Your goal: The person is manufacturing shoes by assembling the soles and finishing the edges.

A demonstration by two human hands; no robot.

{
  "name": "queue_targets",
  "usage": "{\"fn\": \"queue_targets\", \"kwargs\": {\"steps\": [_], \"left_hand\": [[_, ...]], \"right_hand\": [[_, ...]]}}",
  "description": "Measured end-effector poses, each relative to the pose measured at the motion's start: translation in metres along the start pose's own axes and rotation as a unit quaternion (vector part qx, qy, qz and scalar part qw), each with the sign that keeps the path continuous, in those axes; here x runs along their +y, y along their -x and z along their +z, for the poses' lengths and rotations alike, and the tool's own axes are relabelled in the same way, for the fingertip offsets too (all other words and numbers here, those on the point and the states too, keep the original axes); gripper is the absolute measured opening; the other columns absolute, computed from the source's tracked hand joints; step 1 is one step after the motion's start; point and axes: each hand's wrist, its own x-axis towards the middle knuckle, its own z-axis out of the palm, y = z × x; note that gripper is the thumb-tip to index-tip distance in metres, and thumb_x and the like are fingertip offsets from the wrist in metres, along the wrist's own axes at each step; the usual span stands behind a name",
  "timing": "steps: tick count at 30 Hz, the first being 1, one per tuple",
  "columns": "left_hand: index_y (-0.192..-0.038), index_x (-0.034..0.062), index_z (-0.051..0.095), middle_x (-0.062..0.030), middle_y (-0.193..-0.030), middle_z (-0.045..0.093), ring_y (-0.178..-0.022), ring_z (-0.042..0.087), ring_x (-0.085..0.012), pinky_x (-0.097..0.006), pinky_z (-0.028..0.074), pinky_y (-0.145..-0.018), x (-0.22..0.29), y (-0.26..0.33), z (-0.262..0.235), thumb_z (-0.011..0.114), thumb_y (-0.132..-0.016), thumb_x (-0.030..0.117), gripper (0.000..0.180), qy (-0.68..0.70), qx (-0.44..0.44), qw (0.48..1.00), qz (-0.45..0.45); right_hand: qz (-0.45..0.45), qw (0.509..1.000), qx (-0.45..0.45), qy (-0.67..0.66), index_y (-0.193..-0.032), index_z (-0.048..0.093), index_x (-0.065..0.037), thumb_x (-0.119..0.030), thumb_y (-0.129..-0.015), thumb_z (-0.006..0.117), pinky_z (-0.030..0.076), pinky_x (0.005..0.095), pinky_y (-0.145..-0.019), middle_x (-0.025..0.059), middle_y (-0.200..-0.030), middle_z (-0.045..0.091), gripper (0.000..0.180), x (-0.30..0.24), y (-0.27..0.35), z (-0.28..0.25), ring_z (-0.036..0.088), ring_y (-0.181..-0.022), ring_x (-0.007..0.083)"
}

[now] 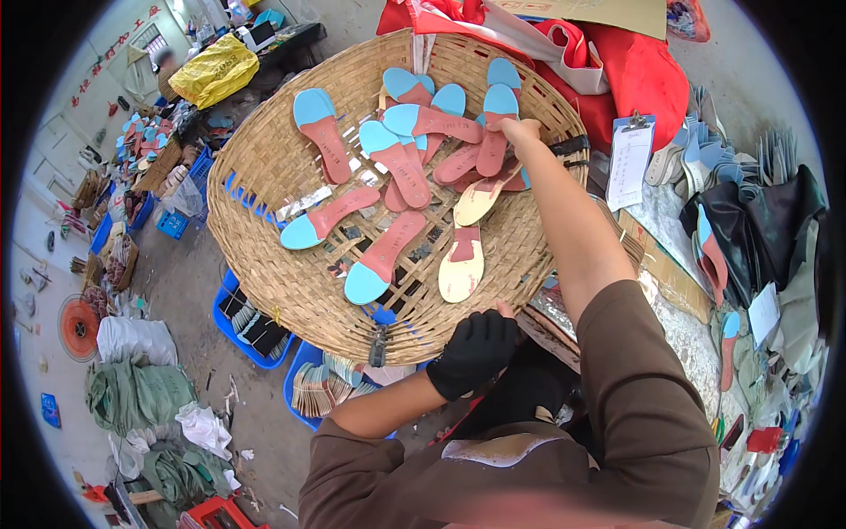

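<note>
Two hands: right hand (520,132) grips a pink insole (490,150) in the basket (264,167); gloved left hand (476,348) clasps its rim; yellow bag (214,70) upper left.

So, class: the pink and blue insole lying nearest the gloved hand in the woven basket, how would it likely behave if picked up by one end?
The insole looks thin and flat, so probably light. It lies flush on the basket weave, so it may flex slightly rather than flop. Being flat, it should slide, not roll.
</note>
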Motion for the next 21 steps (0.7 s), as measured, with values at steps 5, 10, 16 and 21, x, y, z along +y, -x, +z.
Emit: {"fn": "queue_targets", "kwargs": {"steps": [5,10,16,21], "left_hand": [[-0.111,-0.0011,0.066,-0.0016,-0.075,0.053,-0.071,0.054,-0.0137,-0.026,0.04,-0.062,0.007,-0.003,0.01,0.057,-0.098,0.028,0.033,-0.021,0.05,0.997,0.058],[-0.11,-0.0011,0.066,-0.0015,-0.075,0.053,-0.072,0.056,-0.0138,-0.026,0.04,-0.062,0.011,-0.008,0.011,0.056,-0.098,0.026,0.031,-0.052,0.041,0.996,0.064],[-0.108,0.0001,0.066,-0.0008,-0.075,0.052,-0.07,0.054,-0.0133,-0.026,0.04,-0.062,0.01,-0.018,0.009,0.057,-0.096,0.024,0.028,-0.058,0.043,0.996,0.061],[-0.109,0.0014,0.064,0.0004,-0.076,0.051,-0.068,0.052,-0.0125,-0.027,0.04,-0.061,0.009,-0.02,0.0,0.058,-0.092,0.02,0.026,-0.054,0.029,0.997,0.045]], "right_hand": [[0.026,0.997,-0.056,-0.051,-0.113,0.065,-0.001,-0.026,-0.081,0.08,0.05,0.0451,-0.093,0.0113,-0.12,0.065,0.043,0.027,-0.062,-0.033,0.064,-0.108,0.0265],[0.02,0.966,-0.148,-0.209,-0.115,0.065,0.0,-0.023,-0.074,0.084,0.042,0.0398,-0.1,0.0127,-0.117,0.068,0.051,0.029,-0.046,-0.025,0.061,-0.113,0.0256],[0.039,0.955,-0.171,-0.239,-0.116,0.065,-0.002,-0.013,-0.076,0.08,0.047,0.0385,-0.094,0.0108,-0.113,0.069,0.044,0.011,-0.02,-0.032,0.065,-0.104,0.0242],[0.03,0.93,-0.244,-0.274,-0.12,0.063,-0.003,-0.008,-0.078,0.079,0.05,0.0383,-0.092,0.0092,-0.112,0.07,0.045,-0.015,0.024,-0.025,0.066,-0.101,0.0225]]}}
